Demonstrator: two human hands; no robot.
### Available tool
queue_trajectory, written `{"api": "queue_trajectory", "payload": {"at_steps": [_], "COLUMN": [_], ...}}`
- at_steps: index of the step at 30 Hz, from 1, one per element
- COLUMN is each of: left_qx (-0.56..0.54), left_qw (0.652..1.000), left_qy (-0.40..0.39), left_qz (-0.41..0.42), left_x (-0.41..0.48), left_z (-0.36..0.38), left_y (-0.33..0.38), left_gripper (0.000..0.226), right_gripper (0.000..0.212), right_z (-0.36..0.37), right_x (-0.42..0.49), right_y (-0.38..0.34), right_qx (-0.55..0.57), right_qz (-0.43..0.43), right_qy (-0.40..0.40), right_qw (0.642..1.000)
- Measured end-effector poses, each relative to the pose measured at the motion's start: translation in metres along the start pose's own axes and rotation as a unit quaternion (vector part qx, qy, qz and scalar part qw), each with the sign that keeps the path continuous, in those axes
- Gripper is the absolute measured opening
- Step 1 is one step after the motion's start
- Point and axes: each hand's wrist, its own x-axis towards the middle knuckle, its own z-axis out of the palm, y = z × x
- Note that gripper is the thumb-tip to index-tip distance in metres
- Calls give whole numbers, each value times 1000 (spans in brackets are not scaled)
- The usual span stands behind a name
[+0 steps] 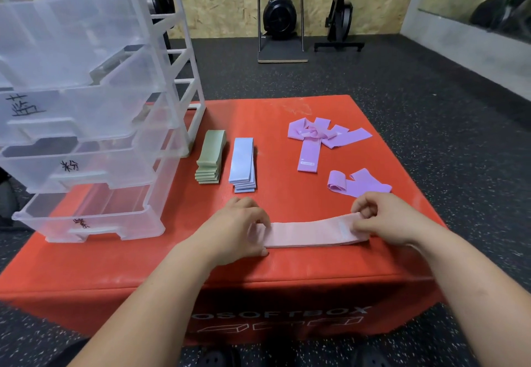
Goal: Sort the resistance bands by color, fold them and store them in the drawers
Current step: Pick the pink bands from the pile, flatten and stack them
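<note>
Folding pink band (307, 233): left hand (238, 227) grips one end, right hand (382, 218) pinches other, fingers (363, 211) curled. Next, likely: bring ends together, stack flat.

Translucent glossy plastic drawers (86, 125), matt smooth pink band (307, 233), textured red vinyl box (287, 266).

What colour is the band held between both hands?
Pale pink; the pink band shows clearly in the head view, held by the left hand and right hand.

The left hand (235, 228) partly covers the pink band (304, 233).
</note>
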Motion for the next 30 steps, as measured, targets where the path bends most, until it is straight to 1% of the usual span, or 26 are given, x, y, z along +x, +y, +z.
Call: {"api": "queue_trajectory", "payload": {"at_steps": [1,3,5,6,8,10,11,12,14,15,17,19,20,22,23,24,26,27,28,30], "left_qx": [-10,-67,-157,-209,-316,-427,-475,-503,-508,-511,-525,-493,-482,-471,-473,-481,-505,-520,-536,-568], "left_qw": [1000,996,981,970,939,892,865,846,838,835,823,840,846,850,848,844,832,824,816,794], "left_qy": [8,54,109,126,133,121,114,113,110,106,101,103,106,113,116,118,112,105,99,96], "left_qz": [10,30,26,11,-35,-87,-114,-136,-166,-176,-192,-201,-203,-208,-209,-206,-198,-196,-194,-192], "left_x": [2,8,17,21,31,39,41,43,44,44,43,46,47,47,46,46,42,40,38,33], "left_z": [0,2,4,6,10,13,13,13,13,14,16,20,22,20,17,14,6,3,0,-6], "left_y": [3,15,37,49,72,88,93,95,93,90,87,82,80,77,76,76,76,76,74,71], "left_gripper": [54,41,23,17,12,12,17,25,41,45,40,31,25,16,13,10,9,11,12,15], "right_gripper": [27,30,32,33,33,34,34,33,27,21,11,17,17,7,21,42,84,99,107,110], "right_z": [-1,1,5,10,21,33,38,42,47,49,49,49,50,50,50,51,56,60,66,76], "right_x": [-3,-8,-12,-14,-19,-24,-24,-24,-23,-21,-19,-16,-15,-13,-13,-14,-13,-12,-11,-7], "right_y": [-4,-12,-22,-27,-38,-46,-48,-49,-48,-47,-45,-43,-42,-38,-36,-34,-30,-28,-27,-26], "right_qx": [61,160,205,217,243,266,276,284,285,279,267,244,221,155,123,94,25,-8,-28,-24], "right_qz": [2,5,-7,-17,-36,-57,-64,-67,-73,-78,-85,-99,-114,-157,-175,-189,-206,-210,-209,-208], "right_qy": [-4,-9,-4,0,7,11,13,15,18,15,8,11,28,84,92,75,11,-15,-26,-25], "right_qw": [998,987,979,976,969,962,959,956,956,957,960,965,968,972,973,975,978,978,977,978]}}
